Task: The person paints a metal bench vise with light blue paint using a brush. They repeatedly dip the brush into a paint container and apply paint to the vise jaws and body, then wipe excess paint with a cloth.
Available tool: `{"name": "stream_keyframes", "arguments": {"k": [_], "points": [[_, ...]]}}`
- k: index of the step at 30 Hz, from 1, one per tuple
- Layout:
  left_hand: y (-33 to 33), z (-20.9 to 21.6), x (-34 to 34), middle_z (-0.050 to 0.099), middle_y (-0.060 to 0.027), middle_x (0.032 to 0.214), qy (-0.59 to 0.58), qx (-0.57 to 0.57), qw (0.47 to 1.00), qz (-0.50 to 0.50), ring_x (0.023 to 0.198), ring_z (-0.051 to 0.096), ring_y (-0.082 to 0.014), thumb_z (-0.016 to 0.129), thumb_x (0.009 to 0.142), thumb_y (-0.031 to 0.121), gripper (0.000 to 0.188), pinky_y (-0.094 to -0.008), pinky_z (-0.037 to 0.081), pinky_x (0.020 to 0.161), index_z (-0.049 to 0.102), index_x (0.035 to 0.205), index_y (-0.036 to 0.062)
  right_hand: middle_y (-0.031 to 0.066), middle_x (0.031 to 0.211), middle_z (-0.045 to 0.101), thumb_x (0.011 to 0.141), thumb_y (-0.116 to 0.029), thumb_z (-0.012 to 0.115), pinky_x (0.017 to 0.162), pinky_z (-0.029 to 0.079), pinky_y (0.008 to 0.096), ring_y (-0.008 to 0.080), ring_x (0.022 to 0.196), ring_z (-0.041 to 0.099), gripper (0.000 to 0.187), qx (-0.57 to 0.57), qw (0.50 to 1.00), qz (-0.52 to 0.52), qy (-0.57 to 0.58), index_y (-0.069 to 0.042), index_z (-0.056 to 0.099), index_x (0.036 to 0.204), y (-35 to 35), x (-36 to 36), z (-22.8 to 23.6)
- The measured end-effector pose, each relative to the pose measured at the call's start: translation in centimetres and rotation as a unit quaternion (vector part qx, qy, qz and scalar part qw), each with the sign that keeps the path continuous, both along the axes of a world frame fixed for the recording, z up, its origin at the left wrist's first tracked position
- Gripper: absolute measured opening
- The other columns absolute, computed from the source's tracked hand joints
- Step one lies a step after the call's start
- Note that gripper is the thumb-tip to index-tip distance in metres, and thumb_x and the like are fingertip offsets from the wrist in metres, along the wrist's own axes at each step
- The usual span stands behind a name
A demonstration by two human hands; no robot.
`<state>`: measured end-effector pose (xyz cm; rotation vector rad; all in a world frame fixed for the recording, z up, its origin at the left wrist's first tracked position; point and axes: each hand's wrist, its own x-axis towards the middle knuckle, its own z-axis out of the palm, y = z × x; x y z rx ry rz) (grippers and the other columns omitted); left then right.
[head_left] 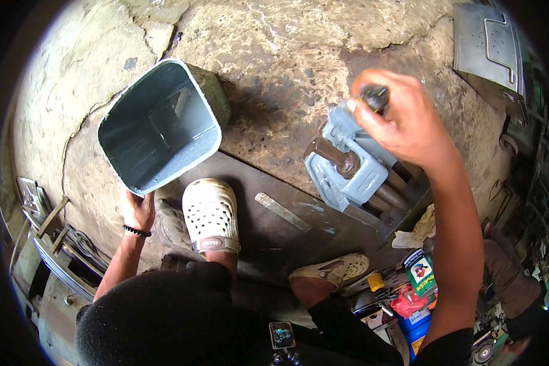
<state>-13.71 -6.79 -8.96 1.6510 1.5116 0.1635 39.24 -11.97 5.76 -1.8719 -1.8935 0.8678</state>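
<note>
My left hand (139, 211), with a dark bead bracelet at the wrist, holds the near rim of a square grey-blue bin (204, 119). The bin is tipped so its open mouth faces me; my left fingers are mostly hidden behind it. At the right, my right hand (402, 119) is closed around a tool with a dark, yellow-marked handle (374, 97). This hand is slightly blurred, and the tool's working end cannot be made out. Directly below it sits a bench vise (363, 183) with shiny grey-blue paint and a bare brown screw end (326, 152).
A dark metal sheet (256, 177) lies under the vise and my cream clogs (210, 210). On it rests a flat metal strip (282, 211). Cans and tools, including a green can (421, 274), crowd the lower right. A metal panel (488, 46) stands far right; another person's sleeve (509, 274) shows nearby.
</note>
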Motion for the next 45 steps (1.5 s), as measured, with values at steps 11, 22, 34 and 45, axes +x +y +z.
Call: {"name": "stream_keyframes", "arguments": {"k": [11,22,34,45], "points": [[0.3,0.9,1.7,0.063,-0.0190,0.118,0.019,0.016,0.999,-0.025,0.109,0.062,-0.0280,0.066,0.093,0.010,0.036,-0.0375,0.047,0.096,0.054,0.125,-0.0044,0.0147,0.056,0.047,0.090,-0.027,0.063,0.052,0.040,0.0412,0.0245,0.050,0.047,0.036,-0.183,0.982,0.019,0.035,0.002,0.051,0.072,2.0,0.1,-1.7],[0.6,1.2,1.9,0.063,-0.0191,0.116,0.031,0.026,0.999,-0.028,0.108,0.062,-0.0278,0.064,0.093,0.008,0.034,-0.0374,0.048,0.094,0.055,0.123,-0.0046,0.0041,0.069,0.053,0.091,-0.016,0.065,0.060,0.041,0.0320,0.0125,0.066,0.047,0.017,-0.219,0.974,-0.005,0.062,-0.002,0.056,0.087,2.1,1.5,-2.2],[-0.9,1.2,0.6,0.066,-0.0165,0.107,0.026,-0.017,1.000,0.005,0.096,0.065,-0.0232,0.067,0.093,0.011,0.032,-0.0349,0.051,0.083,0.057,0.120,-0.0033,0.0005,0.067,0.053,0.091,-0.017,0.063,0.058,0.040,0.0313,0.0115,0.064,0.048,0.015,-0.169,0.985,0.020,0.027,-0.004,0.057,0.085,3.4,1.5,-2.2],[-1.4,1.1,1.2,0.064,-0.0155,0.103,0.013,-0.028,0.999,0.011,0.092,0.063,-0.0215,0.065,0.093,0.006,0.029,-0.0342,0.051,0.080,0.057,0.119,-0.0024,-0.0009,0.066,0.050,0.092,-0.018,0.060,0.054,0.036,0.0312,0.0108,0.062,0.043,0.013,-0.244,0.965,0.082,0.045,-0.006,0.058,0.088,3.8,1.5,-2.0]]}}
